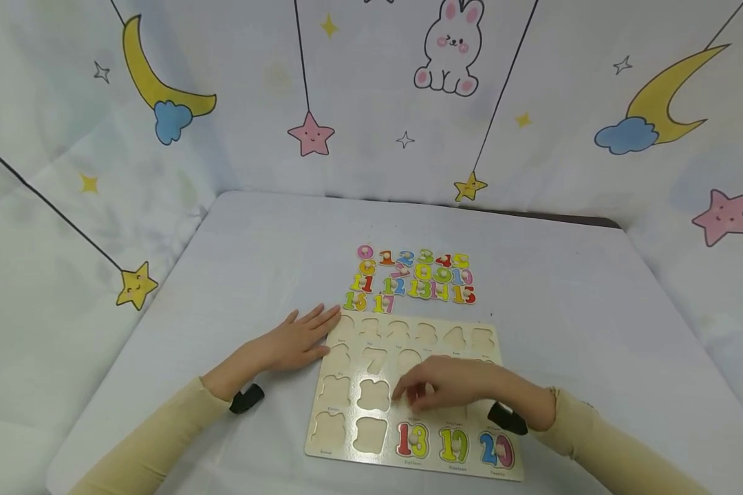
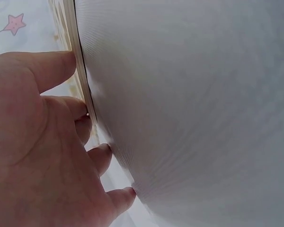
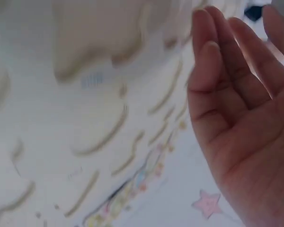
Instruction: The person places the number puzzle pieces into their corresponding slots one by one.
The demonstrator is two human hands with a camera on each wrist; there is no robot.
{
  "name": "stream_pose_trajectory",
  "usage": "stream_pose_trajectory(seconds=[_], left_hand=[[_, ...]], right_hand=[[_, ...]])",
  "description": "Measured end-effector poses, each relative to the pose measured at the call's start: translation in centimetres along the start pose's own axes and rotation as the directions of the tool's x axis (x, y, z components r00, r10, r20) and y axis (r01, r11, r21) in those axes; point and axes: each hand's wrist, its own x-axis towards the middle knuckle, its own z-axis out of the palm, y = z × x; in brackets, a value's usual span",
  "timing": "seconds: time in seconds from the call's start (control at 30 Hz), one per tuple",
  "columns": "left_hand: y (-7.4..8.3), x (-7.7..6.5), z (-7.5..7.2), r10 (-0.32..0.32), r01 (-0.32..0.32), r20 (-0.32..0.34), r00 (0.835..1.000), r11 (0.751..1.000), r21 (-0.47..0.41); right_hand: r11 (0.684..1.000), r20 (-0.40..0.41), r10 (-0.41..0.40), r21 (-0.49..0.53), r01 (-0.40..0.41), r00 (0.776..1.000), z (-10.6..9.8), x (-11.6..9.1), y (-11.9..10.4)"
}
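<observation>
A pale wooden number puzzle board (image 1: pixel 353 361) lies on the white-covered table, with number-shaped recesses. My left hand (image 1: pixel 287 342) lies flat with fingers spread at the board's upper left edge; in the left wrist view its thumb (image 2: pixel 59 71) meets the board's side. Over the middle of the board hovers my right hand (image 1: pixel 452 381), its fingers loosely bent and nothing held. The right wrist view shows the fingers (image 3: pixel 229 61) beside the recesses. Colourful pieces 18 (image 1: pixel 413 440), 19 (image 1: pixel 454 445) and 20 (image 1: pixel 497 449) fill the bottom row's right end.
Beyond the board, loose knobbed number pieces (image 1: pixel 424 273) lie in rows, from 0 to 17. Piece 7 (image 1: pixel 400 271) is tilted among them. A white cloth backdrop (image 1: pixel 371 89) printed with moons, stars and a rabbit rises behind the table (image 1: pixel 569 295).
</observation>
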Motion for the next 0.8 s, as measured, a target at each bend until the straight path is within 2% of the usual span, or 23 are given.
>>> stream_pose_trajectory(seconds=[0.07,0.13,0.17,0.27,0.33,0.37,0.43,0.6,0.7,0.8], left_hand=[[0.0,0.0,0.0,-0.001,0.001,-0.001,1.000,1.000,-0.002],[0.1,-0.1,0.0,-0.001,0.001,-0.001,1.000,1.000,-0.007],[0.2,-0.1,0.0,0.000,0.000,-0.003,1.000,1.000,-0.008],[0.4,-0.2,-0.2,0.002,-0.002,-0.009,1.000,1.000,-0.019],[0.4,-0.2,-0.3,0.003,-0.003,-0.011,1.000,1.000,-0.013],[0.4,-0.3,-0.3,0.004,-0.004,-0.012,1.000,1.000,-0.015],[0.5,-0.4,-0.3,0.004,-0.004,-0.013,1.000,1.000,-0.014],[0.4,-0.4,-0.2,0.009,-0.009,-0.015,1.000,1.000,-0.015],[0.3,-0.3,-0.1,0.017,-0.017,-0.018,1.000,1.000,-0.004],[0.1,-0.2,0.0,0.023,-0.022,-0.020,1.000,1.000,0.010]], right_hand=[[1.000,-0.082,-0.021,-0.011,0.020,0.996,-1.6,0.8,0.7],[1.000,-0.211,-0.005,-0.027,-0.001,0.977,-3.0,1.7,1.4],[0.999,-0.279,0.016,-0.040,-0.028,0.960,-3.7,2.3,1.8],[0.989,-0.455,0.086,-0.071,-0.133,0.886,-5.3,4.0,3.1],[0.977,-0.511,0.128,-0.083,-0.197,0.850,-6.0,5.1,4.0],[0.970,-0.524,0.140,-0.097,-0.222,0.840,-6.2,5.5,4.4],[0.959,-0.527,0.144,-0.134,-0.249,0.837,-6.6,6.4,5.2],[0.928,-0.474,0.093,-0.277,-0.248,0.875,-6.8,8.1,6.6],[0.927,-0.450,0.074,-0.298,-0.227,0.890,-6.8,8.8,7.0],[0.933,-0.449,0.062,-0.290,-0.211,0.891,-6.7,9.3,7.1]])
